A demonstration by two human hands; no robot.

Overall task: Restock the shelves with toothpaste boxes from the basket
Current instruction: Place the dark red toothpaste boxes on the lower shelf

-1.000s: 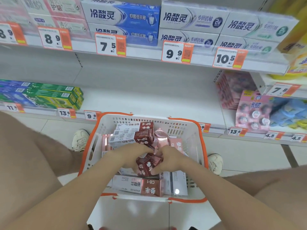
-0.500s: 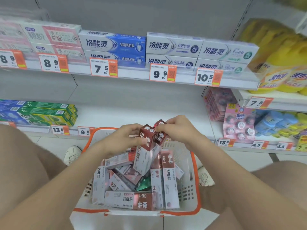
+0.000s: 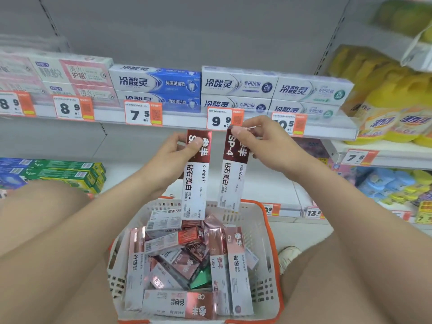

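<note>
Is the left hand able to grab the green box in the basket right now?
Probably not now. The left hand is full, pinching a red-and-white toothpaste box above the basket, and the green box lies deep, wedged between other boxes.

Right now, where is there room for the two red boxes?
The white shelf is bare between the green boxes and the pink packs. The upper shelf's boxes sit packed side by side, and the basket is full.
</note>
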